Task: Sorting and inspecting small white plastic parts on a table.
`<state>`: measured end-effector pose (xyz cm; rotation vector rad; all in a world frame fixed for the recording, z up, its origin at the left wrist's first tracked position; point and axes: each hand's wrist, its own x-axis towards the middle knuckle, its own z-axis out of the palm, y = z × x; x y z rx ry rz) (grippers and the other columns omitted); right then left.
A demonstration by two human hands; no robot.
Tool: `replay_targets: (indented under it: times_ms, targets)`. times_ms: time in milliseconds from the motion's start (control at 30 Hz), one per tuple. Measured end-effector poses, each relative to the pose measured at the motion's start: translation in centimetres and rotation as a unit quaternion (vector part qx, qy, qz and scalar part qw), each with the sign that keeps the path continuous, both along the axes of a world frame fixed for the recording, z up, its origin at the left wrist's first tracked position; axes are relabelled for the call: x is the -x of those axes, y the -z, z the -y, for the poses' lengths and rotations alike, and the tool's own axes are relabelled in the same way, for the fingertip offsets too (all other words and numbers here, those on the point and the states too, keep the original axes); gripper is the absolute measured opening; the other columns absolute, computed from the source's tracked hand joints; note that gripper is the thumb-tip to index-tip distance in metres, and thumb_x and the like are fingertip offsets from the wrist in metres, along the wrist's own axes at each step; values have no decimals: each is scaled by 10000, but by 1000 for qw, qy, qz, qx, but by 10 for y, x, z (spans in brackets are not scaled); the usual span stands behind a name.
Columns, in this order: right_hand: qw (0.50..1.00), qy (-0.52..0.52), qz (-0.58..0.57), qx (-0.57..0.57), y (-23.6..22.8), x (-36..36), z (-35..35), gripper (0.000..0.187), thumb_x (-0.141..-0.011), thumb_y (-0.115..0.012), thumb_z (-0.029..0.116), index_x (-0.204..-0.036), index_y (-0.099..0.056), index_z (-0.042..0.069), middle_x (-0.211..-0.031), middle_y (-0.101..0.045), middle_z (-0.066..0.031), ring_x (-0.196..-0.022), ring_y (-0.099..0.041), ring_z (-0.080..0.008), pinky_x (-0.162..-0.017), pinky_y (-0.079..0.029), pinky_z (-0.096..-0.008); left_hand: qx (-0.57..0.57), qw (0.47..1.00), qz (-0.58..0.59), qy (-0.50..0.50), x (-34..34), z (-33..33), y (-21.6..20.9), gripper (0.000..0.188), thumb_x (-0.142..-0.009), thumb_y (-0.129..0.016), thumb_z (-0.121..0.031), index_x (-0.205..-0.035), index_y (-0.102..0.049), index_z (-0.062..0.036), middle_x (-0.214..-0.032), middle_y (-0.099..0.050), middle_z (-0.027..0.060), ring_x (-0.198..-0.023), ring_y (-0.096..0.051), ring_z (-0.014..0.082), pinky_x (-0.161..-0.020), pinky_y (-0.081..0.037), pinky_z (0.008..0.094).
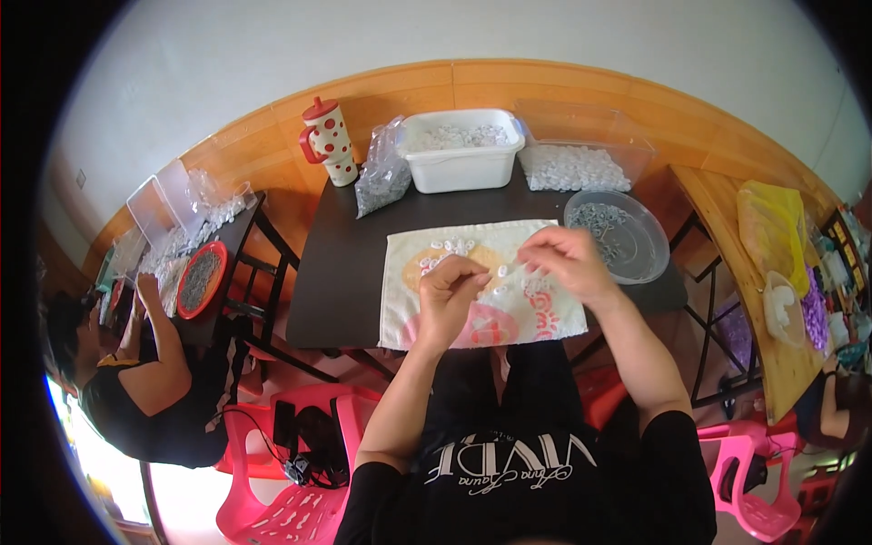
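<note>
Above a printed cream cloth [397, 304] on the dark table, my left hand [445, 295] is closed, thumb and fingertips pinched together. Whatever sits in that pinch is too small to name. My right hand [570, 259] hovers a little farther right, its fingertips also drawn together, and what they hold cannot be made out. Several small white plastic pieces [451, 245] lie on the cloth beyond my left hand. One loose white piece [502, 271] shows between the two hands. Right of the cloth stands a round clear tub [649, 241] with small grey metal parts [597, 218] inside.
Along the back stand a spotted tumbler [331, 141], a plastic bag [383, 177] of grey parts, a white tub [461, 173] and a clear bin [627, 141] of white pieces. A co-worker [150, 391] sits left by a red tray [219, 255]. Pink chairs [291, 518] flank me.
</note>
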<state>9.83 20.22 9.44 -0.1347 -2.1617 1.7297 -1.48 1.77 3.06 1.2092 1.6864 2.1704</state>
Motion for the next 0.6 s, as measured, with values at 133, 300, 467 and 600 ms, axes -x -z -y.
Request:
replay_targets:
  times_ms: [133, 300, 467, 600]
  targets:
    - [932, 225, -32, -281, 18, -36, -119, 115, -838, -692, 15, -946, -685, -24, -795, -695, -83, -709, -659, -166, -686, -505, -275, 102, 993, -28, -52, 3, 2, 28, 28, -881, -676, 11, -853, -674, 8, -781, -637, 20, -700, -599, 75, -600, -461, 205]
    - [860, 204, 185, -430, 31, -75, -173, 160, -780, -683, -21, -939, -697, -28, -805, -702, -145, -743, -686, -224, -689, -521, -327, 176, 981, -52, -57, 0, 7, 49, 53, -882, -660, -4, -852, -664, 39, -688, -642, 45, -628, -599, 89, -570, -464, 234]
    - [836, 182, 244, -456, 33, -61, -175, 197, -759, -650, 11, -932, -732, 58, -960, -715, -161, -928, -678, -336, -805, -523, -422, 183, 978, -64, -75, 0, 4, 50, 68, -846, -697, -15, -833, -667, 44, -699, -661, 105, -612, -630, 150, -576, -485, 279]
    - [845, 179, 211, -458, 48, -45, -193, 210, -766, -624, 10, -936, -736, 60, -961, -709, -177, -937, -667, -362, -801, -517, -435, 190, 978, -55, -65, -2, 1, 45, 69, -848, -700, -16, -834, -666, 43, -688, -659, 106, -603, -626, 148, -568, -485, 279]
